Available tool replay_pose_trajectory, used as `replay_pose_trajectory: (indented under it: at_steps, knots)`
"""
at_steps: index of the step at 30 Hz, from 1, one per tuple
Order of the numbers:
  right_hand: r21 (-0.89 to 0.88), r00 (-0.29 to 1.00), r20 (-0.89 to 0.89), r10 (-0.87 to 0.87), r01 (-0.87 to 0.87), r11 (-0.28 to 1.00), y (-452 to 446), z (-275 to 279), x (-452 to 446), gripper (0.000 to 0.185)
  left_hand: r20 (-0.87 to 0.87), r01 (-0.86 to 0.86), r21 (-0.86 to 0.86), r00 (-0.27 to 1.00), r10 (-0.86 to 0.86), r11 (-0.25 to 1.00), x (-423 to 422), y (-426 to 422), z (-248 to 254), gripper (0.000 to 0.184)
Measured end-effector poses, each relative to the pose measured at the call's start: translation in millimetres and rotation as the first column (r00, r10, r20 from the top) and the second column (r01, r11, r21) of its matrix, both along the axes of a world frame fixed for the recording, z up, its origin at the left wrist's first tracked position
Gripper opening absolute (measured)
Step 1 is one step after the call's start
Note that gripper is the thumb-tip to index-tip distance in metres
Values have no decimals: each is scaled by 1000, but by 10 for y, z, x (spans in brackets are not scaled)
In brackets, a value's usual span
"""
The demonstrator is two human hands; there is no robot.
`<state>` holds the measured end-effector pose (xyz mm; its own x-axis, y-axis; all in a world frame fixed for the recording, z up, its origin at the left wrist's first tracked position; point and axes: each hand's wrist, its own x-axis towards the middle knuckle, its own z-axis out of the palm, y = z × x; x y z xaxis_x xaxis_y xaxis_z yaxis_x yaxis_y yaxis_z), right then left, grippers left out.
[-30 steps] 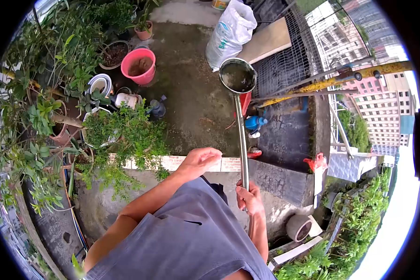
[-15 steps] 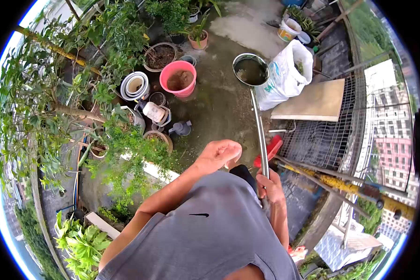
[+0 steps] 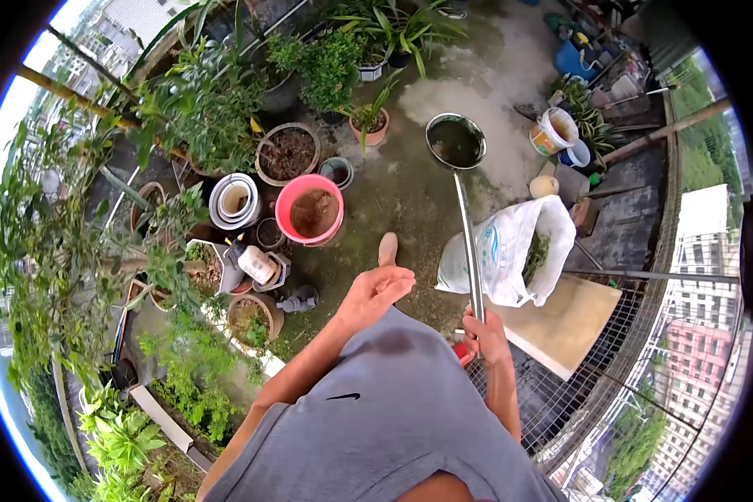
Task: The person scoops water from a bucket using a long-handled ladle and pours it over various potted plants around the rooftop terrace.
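Observation:
A long-handled metal ladle [image 3: 465,219] reaches forward from my right hand [image 3: 488,335], whose fingers wrap round the lower end of the handle. Dark liquid sits in its round bowl, which hangs over the concrete beyond the white sack [image 3: 510,255]. Its handle passes in front of the sack's left side. Green plant matter shows in the sack's mouth. My left hand [image 3: 376,296] is in front of my shirt, holding nothing, with its fingers loosely extended to the right. Ahead and to its left stands a pink bucket [image 3: 338,219] with brown contents.
Potted plants and leafy branches crowd the left side. A white sprayer bottle [image 3: 258,264] and a grey watering can [image 3: 299,299] stand near the pink bucket. At right lie a flat board [image 3: 573,322] and wire mesh. A white bucket [image 3: 552,131] stands at the back right.
I have stepped forward, and a foot now shows ahead of my left hand. The sack and board appear nearer. The ladle stays in my right hand, and my left hand remains empty.

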<state>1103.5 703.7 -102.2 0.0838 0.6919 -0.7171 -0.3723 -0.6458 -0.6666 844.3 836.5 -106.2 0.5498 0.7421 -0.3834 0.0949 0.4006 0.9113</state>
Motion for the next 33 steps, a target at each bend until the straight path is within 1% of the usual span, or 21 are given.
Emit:
replay_pose_trajectory:
  at_steps: [1,4,6,8,9,10,11,13,14,17,18,20,21,22,24,25,28,29,30,31,33]
  knots:
    - [-20,1000,7,21,-21,1000,288,-86,102,15,-45,21,1,999,-21,1000,176,386,30,32]
    - [-30,999,11,-33,33,999,1257,-92,592,16,-1,32,68,999,-32,997,753,1519,161,33]
    - [-17,999,25,-47,47,999,1837,-43,954,12,-6,81,69,997,-81,994,1167,2197,219,32]
    - [41,999,25,-45,44,998,2409,-117,1361,12,-37,137,144,990,-133,980,1669,2923,209,31]
    - [48,999,14,-52,51,998,2667,-147,1584,12,-2,128,179,992,-129,976,1952,3221,246,31]
    - [53,997,8,-75,74,996,2931,-177,1787,12,-66,190,179,981,-181,965,2194,3537,189,33]
    - [38,997,36,-72,71,997,3189,-193,1998,11,-88,220,171,974,-207,960,2439,3836,183,34]
    - [5,996,85,-41,41,999,3727,-246,2500,10,-94,237,200,970,-222,951,3015,4391,141,36]
    - [20,991,109,-80,78,997,4019,-299,2755,10,-92,254,209,966,-240,944,3295,4668,69,36]
    - [37,990,132,-41,37,999,4880,-282,3570,10,-10,215,161,976,-216,963,4214,5484,-103,36]
    - [38,991,123,-53,49,998,5136,-287,3829,10,-19,227,161,974,-227,960,4473,5741,-69,36]
    - [23,989,135,-61,59,998,5666,-246,4314,11,-125,299,25,948,-294,954,4944,6235,33,35]
    - [29,990,129,-56,52,998,5950,-175,4595,12,-103,320,64,944,-313,945,5203,6473,16,35]
    - [4,990,115,-87,87,996,6207,-190,4772,11,-91,317,69,946,-310,946,5430,6714,23,35]
    - [8,989,120,-86,86,996,6740,-148,5209,11,-31,281,100,960,-279,954,5820,7239,16,35]
    - [9,989,130,-74,74,997,7042,-138,5447,11,-80,289,123,956,-281,949,6016,7560,-11,36]
    - [33,986,154,-61,57,998,7909,-221,6070,11,-111,266,111,961,-254,957,6576,8435,-211,36]
    - [43,981,176,-87,81,996,8199,-283,6284,11,-59,230,146,973,-223,962,6760,8712,-358,35]
    - [50,974,197,-116,108,993,8488,-332,6470,11,-60,222,133,975,-216,966,6935,9006,-425,35]
    - [74,978,143,-149,139,987,8805,-364,6641,10,-75,243,139,969,-235,960,7109,9330,-479,35]
    - [54,981,142,-129,122,991,9348,-406,6988,10,-111,278,135,958,-264,951,7484,9964,-519,34]
